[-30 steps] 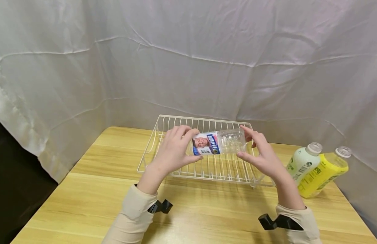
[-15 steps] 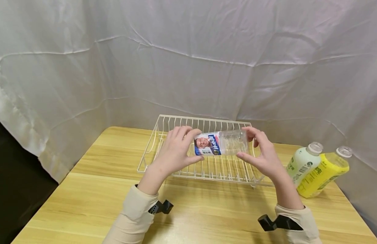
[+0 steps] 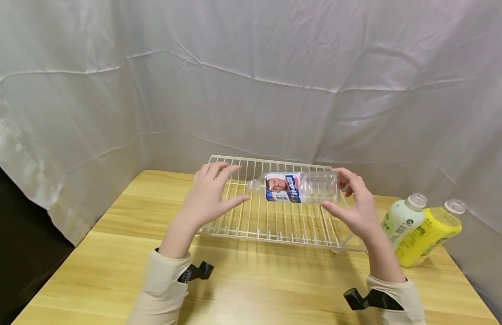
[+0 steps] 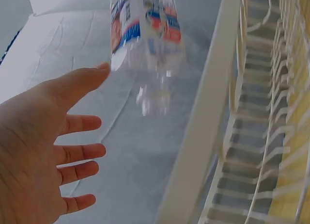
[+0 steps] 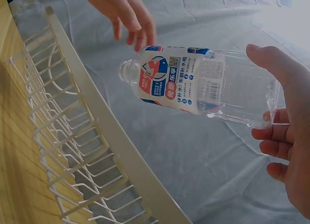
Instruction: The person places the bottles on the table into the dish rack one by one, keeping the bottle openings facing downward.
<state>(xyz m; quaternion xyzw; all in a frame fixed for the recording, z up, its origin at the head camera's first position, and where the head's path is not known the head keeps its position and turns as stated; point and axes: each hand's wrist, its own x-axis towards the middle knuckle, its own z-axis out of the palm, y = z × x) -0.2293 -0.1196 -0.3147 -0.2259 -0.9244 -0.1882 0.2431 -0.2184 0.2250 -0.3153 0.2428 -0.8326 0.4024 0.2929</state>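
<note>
A clear plastic bottle (image 3: 318, 187) with a blue, white and red label lies sideways in the air above a white wire rack (image 3: 271, 240). Its base is gripped by my right hand (image 3: 354, 205), thumb on the near side and fingers on the far side. The capless-looking neck points left, toward my left hand (image 3: 206, 194). That hand is off the bottle, thumb and fingers spread apart with a gap to the neck. In the left wrist view, the bottle (image 4: 147, 40) hangs beyond the thumb tip. The right wrist view shows the bottle's label (image 5: 169, 81) and ribless base end.
A pale green bottle (image 3: 403, 219) and a yellow-labelled bottle (image 3: 431, 232) stand on the wooden table (image 3: 251, 289) to the right of the rack. Grey-white cloth (image 3: 251, 90) hangs behind the table. A black area (image 3: 23, 253) lies past the table's left edge.
My left hand has let go of the bottle's neck end and moved left, fingers apart. The right hand has shifted slightly right with the bottle, so its neck now shows.
</note>
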